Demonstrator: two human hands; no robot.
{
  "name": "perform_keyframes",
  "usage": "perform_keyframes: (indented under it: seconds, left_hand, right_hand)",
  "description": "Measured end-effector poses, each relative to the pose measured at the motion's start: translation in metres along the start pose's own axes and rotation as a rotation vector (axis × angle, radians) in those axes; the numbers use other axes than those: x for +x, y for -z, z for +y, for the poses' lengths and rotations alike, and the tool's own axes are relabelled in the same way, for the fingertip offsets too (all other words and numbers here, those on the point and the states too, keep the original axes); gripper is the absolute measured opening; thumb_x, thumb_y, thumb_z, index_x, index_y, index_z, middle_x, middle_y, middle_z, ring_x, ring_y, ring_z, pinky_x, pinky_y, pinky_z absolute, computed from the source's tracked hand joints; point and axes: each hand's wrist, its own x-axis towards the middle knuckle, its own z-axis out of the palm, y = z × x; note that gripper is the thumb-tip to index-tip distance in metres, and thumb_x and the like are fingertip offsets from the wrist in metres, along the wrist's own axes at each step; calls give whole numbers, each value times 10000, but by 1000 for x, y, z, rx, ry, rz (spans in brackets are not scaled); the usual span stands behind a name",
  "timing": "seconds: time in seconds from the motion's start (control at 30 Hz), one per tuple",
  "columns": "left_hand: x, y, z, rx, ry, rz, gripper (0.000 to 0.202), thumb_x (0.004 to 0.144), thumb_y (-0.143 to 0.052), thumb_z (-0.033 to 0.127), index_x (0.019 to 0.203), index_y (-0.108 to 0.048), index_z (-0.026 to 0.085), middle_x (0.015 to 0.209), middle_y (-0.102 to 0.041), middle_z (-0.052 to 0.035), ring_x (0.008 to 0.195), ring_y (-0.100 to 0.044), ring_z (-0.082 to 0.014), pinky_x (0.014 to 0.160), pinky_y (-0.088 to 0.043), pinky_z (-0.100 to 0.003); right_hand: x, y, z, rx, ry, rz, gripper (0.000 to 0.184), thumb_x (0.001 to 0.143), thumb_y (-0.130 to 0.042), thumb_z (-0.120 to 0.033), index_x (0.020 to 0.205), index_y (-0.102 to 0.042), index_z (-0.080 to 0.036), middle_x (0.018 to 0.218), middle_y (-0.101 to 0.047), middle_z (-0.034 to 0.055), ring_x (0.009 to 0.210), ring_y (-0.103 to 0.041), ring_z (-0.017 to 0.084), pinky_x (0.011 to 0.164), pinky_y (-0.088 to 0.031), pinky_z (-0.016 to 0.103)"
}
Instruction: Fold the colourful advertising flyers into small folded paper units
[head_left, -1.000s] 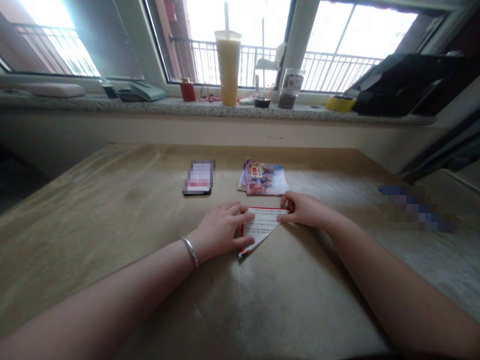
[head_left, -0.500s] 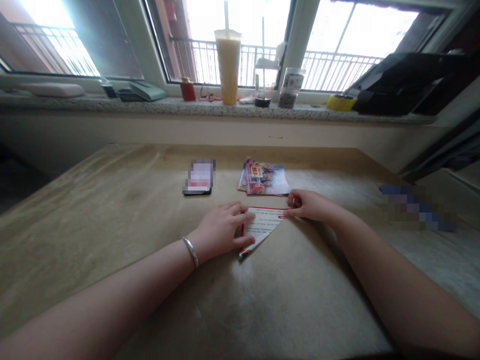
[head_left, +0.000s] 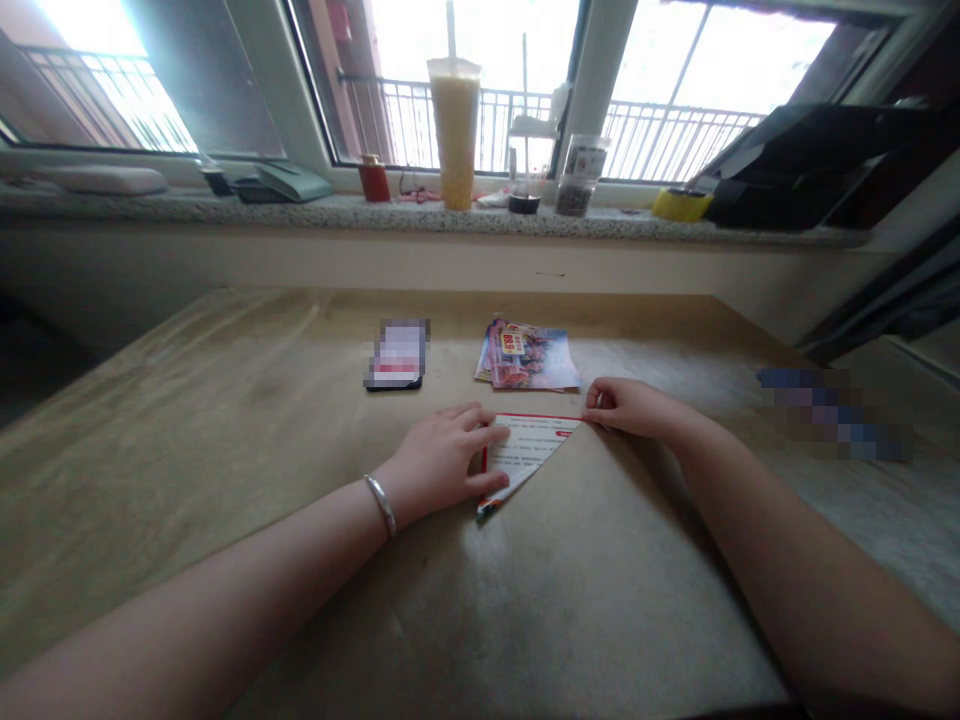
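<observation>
A printed paper sheet (head_left: 529, 445), folded into a triangle with a red edge along its top and left sides, lies flat on the table (head_left: 420, 620). My left hand (head_left: 446, 450) rests over its left side, fingers spread and pressing it down; a silver bangle circles the wrist. At the triangle's right tip, my right hand (head_left: 619, 405) has thumb and fingers pinched together on the corner. Just beyond the sheet sits a small stack of colourful flyers (head_left: 532, 358).
A phone (head_left: 399, 355) lies left of the flyers. A blurred-out flat item (head_left: 832, 412) is at the table's right. On the granite windowsill (head_left: 300, 215) stand a tall cup with a yellow drink (head_left: 454, 135), a red bottle (head_left: 373, 180), a clear jar (head_left: 579, 178) and yellow tape (head_left: 681, 205).
My right hand has slid slightly to the right, out to the tip of the folded paper, uncovering more of that corner. My left hand stays in place on the sheet.
</observation>
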Motion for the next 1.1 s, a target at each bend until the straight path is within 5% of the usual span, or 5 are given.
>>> perform_keyframes:
  seconds: [0.3, 0.5, 0.6, 0.93, 1.1]
  left_hand:
    - [0, 0, 0, 4, -4, 13, 474, 820, -561, 530, 1206, -549, 256, 1239, -545, -61, 1121, -509, -254, 939, -427, -392]
    - [-1, -2, -1, -26, -10, 36, 474, 819, -574, 507, 1210, -551, 239, 1239, -539, -74, 1146, -493, -265, 966, -413, -406]
    - [-1, -3, -1, -59, 2, 30, 454, 832, -568, 476, 1219, -548, 240, 1264, -522, -81, 1178, -471, -270, 988, -402, -421]
    - [-1, 3, -12, -391, -10, 201, 321, 956, -361, 318, 1167, -567, 191, 1233, -564, -73, 1162, -501, -182, 998, -420, -369]
    - [-2, 4, -10, -129, -179, 362, 183, 888, -519, 283, 1010, -641, 223, 1027, -674, -26, 1009, -561, -190, 936, -422, -374]
  right_hand:
    - [-6, -1, -5, 22, -19, 143, 90, 780, -554, -264, 762, -592, -184, 669, -593, 8, 591, -511, 125, 545, -362, 238]
    - [-14, -8, -27, 184, 560, 83, 144, 764, -635, -304, 824, -675, -180, 814, -598, 43, 752, -537, 147, 661, -434, 253]
    - [-18, -14, -37, 173, 683, -8, 150, 777, -647, -289, 871, -704, -187, 840, -605, 50, 771, -560, 147, 705, -454, 268]
    - [-22, -23, -46, 122, 631, 25, 150, 788, -629, -233, 914, -707, -207, 901, -601, 53, 802, -577, 154, 724, -453, 266]
    - [-28, -35, -66, -2, 506, 177, 143, 798, -604, -250, 908, -693, -233, 894, -622, 37, 745, -569, 145, 675, -419, 257]
